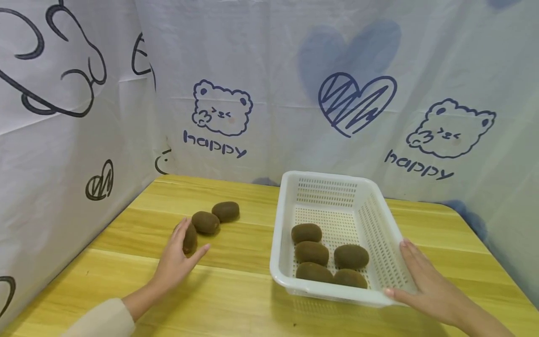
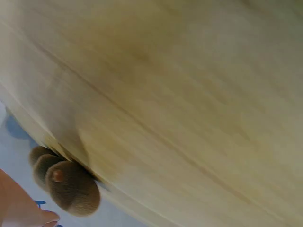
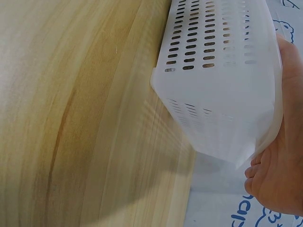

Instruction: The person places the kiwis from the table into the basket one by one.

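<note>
My left hand point(image 1: 176, 262) is at the nearest of three brown kiwis on the table. Its fingers reach over the far side of that kiwi point(image 1: 190, 239), partly hiding it, and the thumb stands apart from it. In the left wrist view the same kiwi point(image 2: 73, 189) shows beside part of the hand. Two more, a middle kiwi point(image 1: 205, 223) and a far kiwi point(image 1: 226, 211), lie just beyond in a row. At the right, my right hand point(image 1: 433, 285) holds the white plastic basket point(image 1: 280, 224) by its near right corner. Several kiwis point(image 1: 311, 253) lie inside, towards the near end.
The yellow wood-grain table point(image 1: 236, 295) runs back to a white printed curtain point(image 1: 269, 84), which also hangs along the left side. In the right wrist view the basket's slotted side point(image 3: 213, 94) stands on the tabletop.
</note>
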Tool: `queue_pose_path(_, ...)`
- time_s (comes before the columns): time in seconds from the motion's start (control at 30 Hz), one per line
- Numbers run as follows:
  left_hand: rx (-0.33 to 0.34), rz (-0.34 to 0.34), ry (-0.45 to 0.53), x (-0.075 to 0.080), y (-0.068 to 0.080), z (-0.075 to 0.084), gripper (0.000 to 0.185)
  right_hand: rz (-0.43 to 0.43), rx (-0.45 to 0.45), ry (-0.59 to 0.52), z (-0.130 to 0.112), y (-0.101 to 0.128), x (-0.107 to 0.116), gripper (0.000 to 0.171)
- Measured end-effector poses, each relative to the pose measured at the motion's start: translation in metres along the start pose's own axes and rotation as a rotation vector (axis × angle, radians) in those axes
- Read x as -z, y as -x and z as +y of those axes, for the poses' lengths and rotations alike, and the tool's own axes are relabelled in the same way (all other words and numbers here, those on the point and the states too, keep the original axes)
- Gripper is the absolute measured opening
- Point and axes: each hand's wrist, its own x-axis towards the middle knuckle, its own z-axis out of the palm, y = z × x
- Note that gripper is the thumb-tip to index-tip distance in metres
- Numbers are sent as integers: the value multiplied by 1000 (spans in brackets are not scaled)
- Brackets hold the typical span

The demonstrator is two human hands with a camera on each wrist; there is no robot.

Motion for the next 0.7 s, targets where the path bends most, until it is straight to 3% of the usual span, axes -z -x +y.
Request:
queue_pose_path(0.27, 170, -71, -35, 10, -6, -10, 94, -7, -12, 22, -2, 0, 0, 102)
queue_pose_path(0.47, 223, -145, -63, 8, -6, -18, 96, 1, -3, 4, -1, -1, 0, 103)
queue_pose_path(0.7, 313, -141, -15, 0, -14, -20, 97, -3, -9, -12, 0, 0, -1, 103)
